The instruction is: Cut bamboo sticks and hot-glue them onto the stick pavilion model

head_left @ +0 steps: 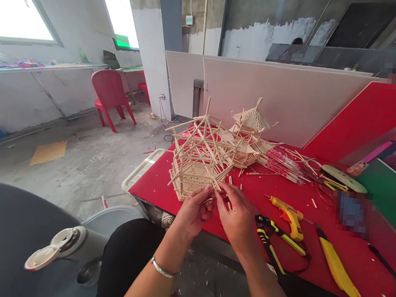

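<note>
A pavilion-like frame of thin wooden sticks [202,160] stands at the near left corner of the red table. Both my hands meet at its lower right edge. My left hand [196,210] is closed, with thumb and fingertips pinched together by the frame's near stick ends. My right hand [236,212] pinches just beside it, thumb and forefinger closed near the same stick ends. Whatever lies between the fingertips is too small and covered to make out. Behind the frame stands a second stick model [253,121] with a pointed, slatted roof.
Bagged sticks [287,165] lie behind my right hand. To its right are a yellow glue gun [291,216], yellow-black cutters [276,238] and a yellow utility knife [339,267]. A white board [276,97] borders the table's back. An open-lidded bottle [80,244] stands lower left.
</note>
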{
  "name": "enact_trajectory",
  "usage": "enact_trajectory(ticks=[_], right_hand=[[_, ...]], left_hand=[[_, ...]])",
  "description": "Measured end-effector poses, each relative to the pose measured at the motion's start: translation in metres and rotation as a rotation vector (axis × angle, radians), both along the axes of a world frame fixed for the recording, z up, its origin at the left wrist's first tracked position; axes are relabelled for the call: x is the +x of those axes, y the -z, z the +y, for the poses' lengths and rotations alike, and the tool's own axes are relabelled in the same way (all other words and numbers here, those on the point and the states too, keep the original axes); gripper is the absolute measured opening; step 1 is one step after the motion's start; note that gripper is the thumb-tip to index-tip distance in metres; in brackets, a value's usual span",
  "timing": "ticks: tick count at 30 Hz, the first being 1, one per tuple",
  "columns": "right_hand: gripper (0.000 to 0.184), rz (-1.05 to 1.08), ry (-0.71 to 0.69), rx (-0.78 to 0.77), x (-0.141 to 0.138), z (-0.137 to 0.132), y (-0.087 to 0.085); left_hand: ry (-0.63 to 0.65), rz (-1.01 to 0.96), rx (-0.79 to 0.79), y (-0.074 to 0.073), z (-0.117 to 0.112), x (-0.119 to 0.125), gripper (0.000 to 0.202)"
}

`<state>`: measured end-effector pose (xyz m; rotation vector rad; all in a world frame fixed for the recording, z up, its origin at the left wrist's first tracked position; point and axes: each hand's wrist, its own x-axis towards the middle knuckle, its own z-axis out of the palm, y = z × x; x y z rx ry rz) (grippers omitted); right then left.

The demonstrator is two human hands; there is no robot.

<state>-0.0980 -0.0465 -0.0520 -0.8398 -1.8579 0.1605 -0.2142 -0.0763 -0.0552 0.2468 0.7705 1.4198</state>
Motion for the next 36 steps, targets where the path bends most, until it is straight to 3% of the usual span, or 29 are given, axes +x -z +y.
enact_trajectory(ticks=[5, 14, 22, 29, 36], right_hand=[[0.028, -0.007, 0.009, 0.017, 0.0, 0.001, -0.002], [0.029, -0.059, 0.024, 0.045, 0.003, 0.001, -0.004], [0.028, -0.025, 0.049, 0.046, 0.003, 0.001, -0.001], [0.029, 0.036, -0.043, -0.067, 0.006, -0.003, -0.006], [0.021, 0.035, -0.02, -0.032, 0.004, 0.0, -0.006]], left_hand=[[0.052, -0.103, -0.052, -0.001, 0.001, 0.003, 0.028], [0.02, -0.344, -0.191, -0.001, 0.009, 0.013, 0.016], [0.015, -0.407, -0.156, -0.001, 0.011, 0.016, 0.014], [0.05, -0.445, -0.076, 0.003, 0.013, 0.015, 0.007], [0.077, -0.512, -0.088, 0.004, 0.013, 0.013, 0.009]])
